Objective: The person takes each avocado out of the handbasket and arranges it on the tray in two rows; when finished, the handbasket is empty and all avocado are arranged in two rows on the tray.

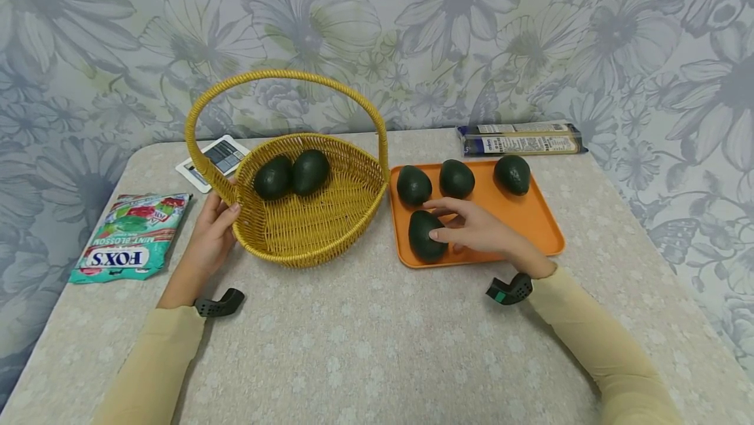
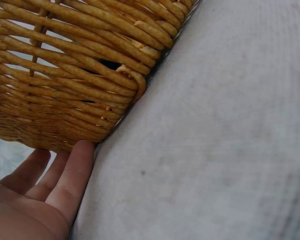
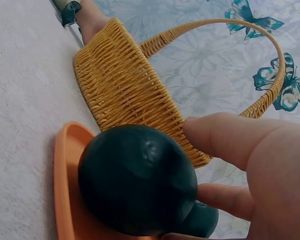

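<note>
My left hand (image 1: 215,228) holds the left side of a yellow wicker basket (image 1: 330,251), thumb over the rim and fingers outside; the left wrist view shows fingertips against the basket's weave (image 2: 85,100). Two dark green avocados, one (image 1: 273,177) against the other (image 1: 310,172), lie in the basket. My right hand (image 1: 477,228) is at the right side of another avocado (image 1: 427,236) on an orange tray (image 1: 489,215), its fingers bent. In the right wrist view a gap shows between the thumb (image 3: 225,137) and this avocado (image 3: 135,180); fingertip contact is partly hidden.
Three more avocados, at left (image 1: 414,185), middle (image 1: 456,179) and right (image 1: 512,174), lie along the tray's far side. Behind the tray is a long clear package (image 1: 524,139). A green FOX'S bag (image 1: 132,235) and a white card-like item (image 1: 220,158) lie left of the basket.
</note>
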`<action>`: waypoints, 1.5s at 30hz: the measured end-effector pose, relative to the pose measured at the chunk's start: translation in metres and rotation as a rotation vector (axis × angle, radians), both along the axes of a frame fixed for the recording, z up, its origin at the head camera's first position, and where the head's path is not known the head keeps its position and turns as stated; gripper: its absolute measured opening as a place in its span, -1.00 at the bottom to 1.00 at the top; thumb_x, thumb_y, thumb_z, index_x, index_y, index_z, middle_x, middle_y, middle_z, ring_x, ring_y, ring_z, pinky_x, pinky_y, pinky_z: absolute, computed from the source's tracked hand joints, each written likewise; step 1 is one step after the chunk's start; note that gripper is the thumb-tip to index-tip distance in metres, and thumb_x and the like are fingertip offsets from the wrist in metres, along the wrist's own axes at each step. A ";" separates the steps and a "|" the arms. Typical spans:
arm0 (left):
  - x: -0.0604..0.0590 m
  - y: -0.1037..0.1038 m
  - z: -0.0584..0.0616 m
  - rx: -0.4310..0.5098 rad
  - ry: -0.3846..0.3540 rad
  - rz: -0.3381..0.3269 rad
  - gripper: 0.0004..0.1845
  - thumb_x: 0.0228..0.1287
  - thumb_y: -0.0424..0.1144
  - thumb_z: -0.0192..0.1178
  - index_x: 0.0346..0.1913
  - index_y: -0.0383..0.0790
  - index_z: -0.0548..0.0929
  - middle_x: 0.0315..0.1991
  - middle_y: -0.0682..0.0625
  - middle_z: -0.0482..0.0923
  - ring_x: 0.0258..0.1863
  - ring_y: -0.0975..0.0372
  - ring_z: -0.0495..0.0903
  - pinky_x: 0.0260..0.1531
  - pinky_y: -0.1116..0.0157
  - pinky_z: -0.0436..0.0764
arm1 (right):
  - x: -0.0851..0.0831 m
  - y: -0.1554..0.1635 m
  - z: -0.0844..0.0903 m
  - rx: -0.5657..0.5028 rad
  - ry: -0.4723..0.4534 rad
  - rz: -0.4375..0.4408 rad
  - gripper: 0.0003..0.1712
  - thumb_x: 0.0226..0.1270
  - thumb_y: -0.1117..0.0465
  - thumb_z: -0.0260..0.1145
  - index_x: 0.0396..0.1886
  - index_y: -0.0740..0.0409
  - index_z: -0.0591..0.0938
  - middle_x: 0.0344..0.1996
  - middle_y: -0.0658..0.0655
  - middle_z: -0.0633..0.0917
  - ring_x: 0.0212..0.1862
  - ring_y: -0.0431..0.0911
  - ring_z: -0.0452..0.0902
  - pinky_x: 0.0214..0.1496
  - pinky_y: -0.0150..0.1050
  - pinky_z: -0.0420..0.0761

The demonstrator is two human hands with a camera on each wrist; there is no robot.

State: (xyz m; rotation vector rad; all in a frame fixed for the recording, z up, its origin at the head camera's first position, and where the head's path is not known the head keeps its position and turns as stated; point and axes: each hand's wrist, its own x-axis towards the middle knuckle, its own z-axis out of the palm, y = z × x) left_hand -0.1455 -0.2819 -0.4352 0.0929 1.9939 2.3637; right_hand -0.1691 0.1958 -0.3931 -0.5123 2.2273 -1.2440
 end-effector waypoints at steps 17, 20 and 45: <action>-0.001 -0.001 -0.002 -0.017 0.005 -0.004 -0.39 0.62 -0.21 -0.01 0.61 0.12 0.11 0.41 0.05 0.17 0.26 0.33 0.35 0.00 0.50 0.62 | -0.014 -0.008 0.047 0.016 0.206 -0.006 -0.38 0.49 0.15 0.30 0.47 0.16 0.41 0.39 0.33 0.47 0.16 0.18 0.61 0.11 0.07 0.64; -0.001 -0.001 -0.002 -0.013 0.009 -0.001 -0.39 0.62 -0.22 -0.01 0.61 0.11 0.11 0.40 0.07 0.19 0.25 0.35 0.37 0.00 0.50 0.62 | -0.019 -0.025 0.054 0.017 0.237 0.028 -0.38 0.49 0.11 0.30 0.47 0.10 0.43 0.37 0.27 0.51 0.16 0.12 0.63 0.21 0.07 0.59; -0.001 -0.001 -0.003 -0.020 0.009 0.007 -0.39 0.62 -0.21 0.00 0.61 0.12 0.12 0.38 0.11 0.22 0.23 0.36 0.39 -0.01 0.50 0.63 | -0.051 -0.170 0.069 0.150 0.322 0.270 -0.29 0.45 0.00 0.31 0.51 0.04 0.36 0.46 0.15 0.43 0.45 0.11 0.38 0.40 -0.05 0.46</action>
